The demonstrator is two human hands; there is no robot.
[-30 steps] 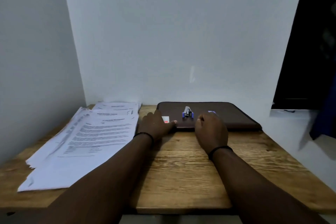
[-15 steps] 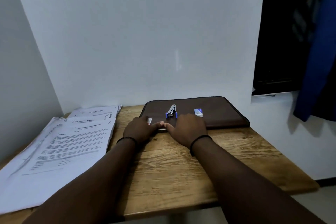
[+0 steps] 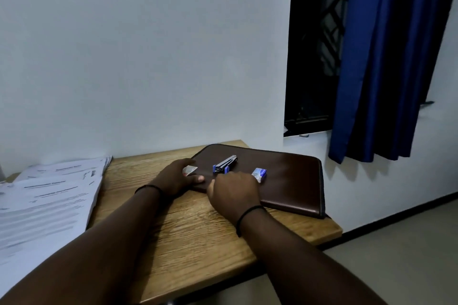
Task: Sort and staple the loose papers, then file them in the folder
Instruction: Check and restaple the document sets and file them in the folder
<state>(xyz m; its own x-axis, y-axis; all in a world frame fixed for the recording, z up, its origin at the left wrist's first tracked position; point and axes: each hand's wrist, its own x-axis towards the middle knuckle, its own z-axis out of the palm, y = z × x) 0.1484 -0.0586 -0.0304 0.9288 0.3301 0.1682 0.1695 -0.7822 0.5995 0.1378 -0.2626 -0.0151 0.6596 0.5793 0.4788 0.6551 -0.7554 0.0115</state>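
Lying on the worktop [image 3: 198, 235] toward 1 o'clock: the folder [image 3: 292, 181], its far edge near the wall [image 3: 148, 57]. Sitting on the folder: the stapler [image 3: 225, 165] at 12 o'clock, a small staple box [image 3: 259, 173] just to its right, a small card [image 3: 189, 170] to its left. Spreading over the worktop's 9 o'clock side: the loose papers [image 3: 49, 203], overlapping one another. Resting at the folder's near-left edge: the left hand [image 3: 177, 177] beside the card, the right hand [image 3: 235, 192] just before the stapler. Hanging at 2 o'clock, behind and right of the worktop: a curtain [image 3: 386, 57] beside a window [image 3: 312, 44].
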